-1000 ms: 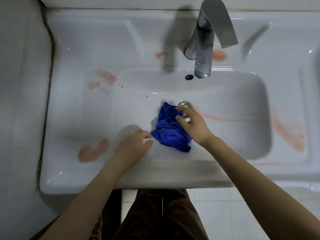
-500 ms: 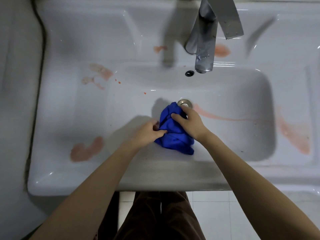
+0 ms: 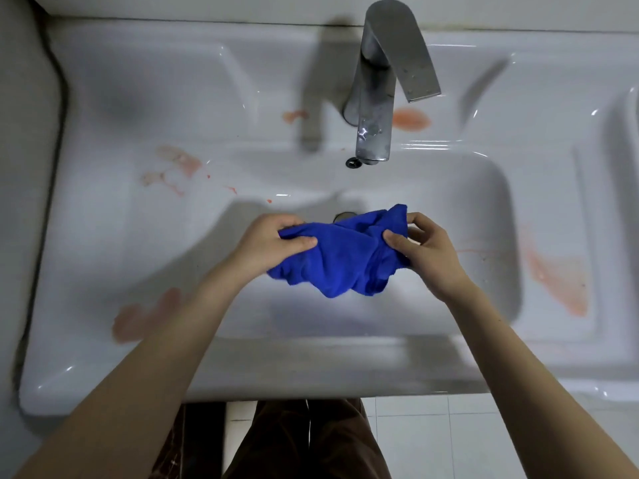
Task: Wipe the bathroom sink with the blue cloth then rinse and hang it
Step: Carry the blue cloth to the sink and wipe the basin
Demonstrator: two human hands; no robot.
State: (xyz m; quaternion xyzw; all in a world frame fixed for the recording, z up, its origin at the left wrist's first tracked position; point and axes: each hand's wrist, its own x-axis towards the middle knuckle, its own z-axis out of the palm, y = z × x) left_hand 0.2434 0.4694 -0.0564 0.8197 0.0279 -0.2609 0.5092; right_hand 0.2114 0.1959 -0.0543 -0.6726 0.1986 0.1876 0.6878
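Note:
A crumpled blue cloth [image 3: 340, 259] hangs stretched between both my hands above the basin of the white sink [image 3: 484, 209]. My left hand [image 3: 268, 243] pinches its left edge between thumb and fingers. My right hand [image 3: 427, 252] pinches its right edge, thumb on the near side. The cloth hides most of the drain [image 3: 344, 215]. Orange-pink smears mark the sink: on the left ledge [image 3: 174, 164], the front left rim [image 3: 147, 314], beside the tap base [image 3: 411, 119] and on the right slope [image 3: 558, 283].
A metal tap [image 3: 377, 98] stands at the back centre, its spout over the basin, with the overflow hole [image 3: 352, 163] beside it. A grey wall [image 3: 20, 167] borders the sink on the left. White floor tiles [image 3: 432, 440] and my brown trousers [image 3: 304, 440] show below the front rim.
The cloth lay bunched on the basin floor under my right hand; my left hand came over to it, and both hands have lifted it and pulled it apart sideways.

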